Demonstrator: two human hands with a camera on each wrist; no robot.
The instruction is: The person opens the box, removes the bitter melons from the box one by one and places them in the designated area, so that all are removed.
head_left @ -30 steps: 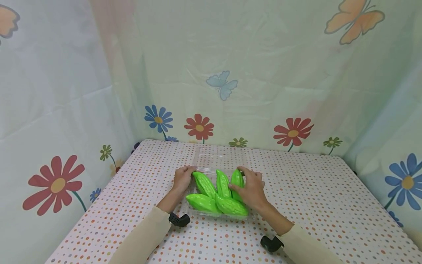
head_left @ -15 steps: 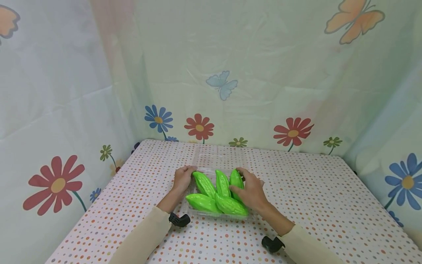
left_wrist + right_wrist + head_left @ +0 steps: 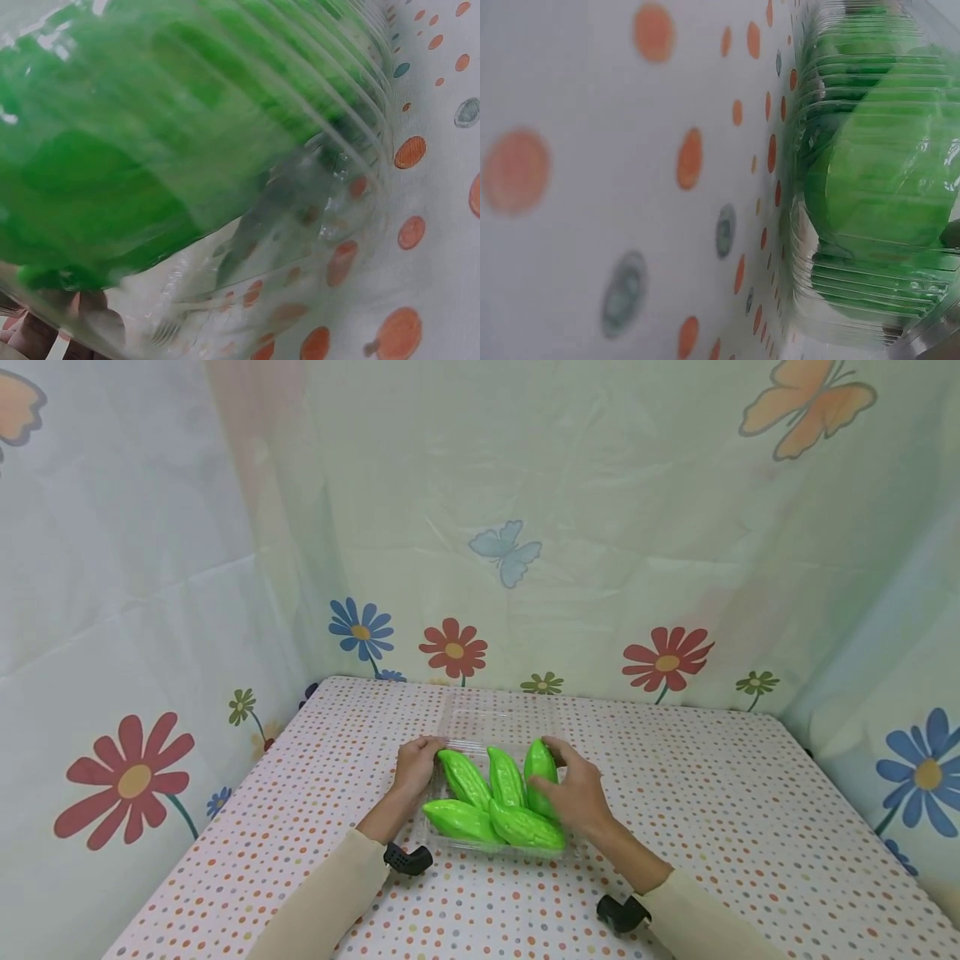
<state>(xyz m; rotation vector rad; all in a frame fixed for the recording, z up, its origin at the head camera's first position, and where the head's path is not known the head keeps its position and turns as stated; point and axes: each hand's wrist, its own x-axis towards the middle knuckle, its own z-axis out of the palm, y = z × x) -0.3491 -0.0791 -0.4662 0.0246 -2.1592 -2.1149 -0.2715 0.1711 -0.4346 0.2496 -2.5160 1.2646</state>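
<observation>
A clear plastic clamshell box (image 3: 573, 850) holds several bright green toy bitter melons, two lying crosswise at the front and the others pointing away behind them. My left hand (image 3: 414, 765) grips the box's left rim near its back corner. On the other side, my right hand (image 3: 582, 789) holds the rightmost bitter melon (image 3: 538, 764), thumb on its near left side and fingers at its far end. Through the ribbed wall, the left wrist view shows a green bitter melon (image 3: 150, 112) up close. Fingertips are partly hidden behind the box in both wrist views.
The box's transparent lid (image 3: 498, 718) lies folded back, away from me. A dotted cloth (image 3: 690, 802) covers the table. Curtains with printed flowers and butterflies (image 3: 585, 485) stand around the back and sides.
My right hand has shifted slightly, and the rightmost bitter melon has moved a little farther back. The middle bitter melon leans slightly more to the left. My left hand stays put.
</observation>
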